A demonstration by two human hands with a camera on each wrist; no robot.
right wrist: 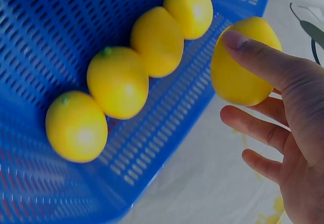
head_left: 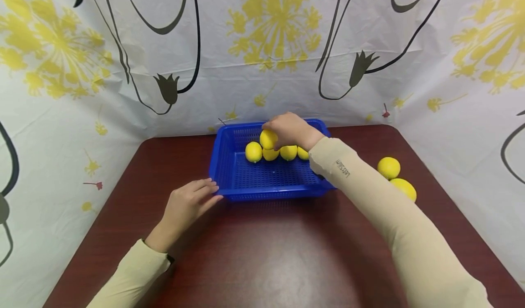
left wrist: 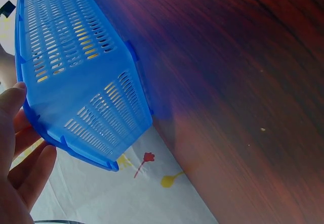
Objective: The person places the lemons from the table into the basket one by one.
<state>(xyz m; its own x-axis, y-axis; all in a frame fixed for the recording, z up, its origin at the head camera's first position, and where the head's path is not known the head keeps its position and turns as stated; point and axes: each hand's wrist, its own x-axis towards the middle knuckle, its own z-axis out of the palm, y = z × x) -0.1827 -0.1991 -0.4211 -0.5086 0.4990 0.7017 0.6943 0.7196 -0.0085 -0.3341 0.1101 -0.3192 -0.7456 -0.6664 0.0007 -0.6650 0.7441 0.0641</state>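
Observation:
A blue plastic basket [head_left: 272, 190] stands on the table with several yellow lemons [right wrist: 117, 82] lined up along its far side. My right hand [head_left: 291, 128] pinches another lemon [right wrist: 245, 67] between thumb and fingers, held above that row. In the right wrist view its lower fingers stand off the fruit. At the near left corner of the basket, my left hand [head_left: 190, 201] grips the rim, thumb on the front side and fingers around the corner [left wrist: 38, 127].
Two more lemons, one farther back [head_left: 388, 167] and one nearer [head_left: 404, 189], lie on the dark red-brown table [head_left: 262, 253] at the right, the nearer partly behind my right sleeve. A white patterned cloth [head_left: 254, 84] hangs behind the table and along both sides.

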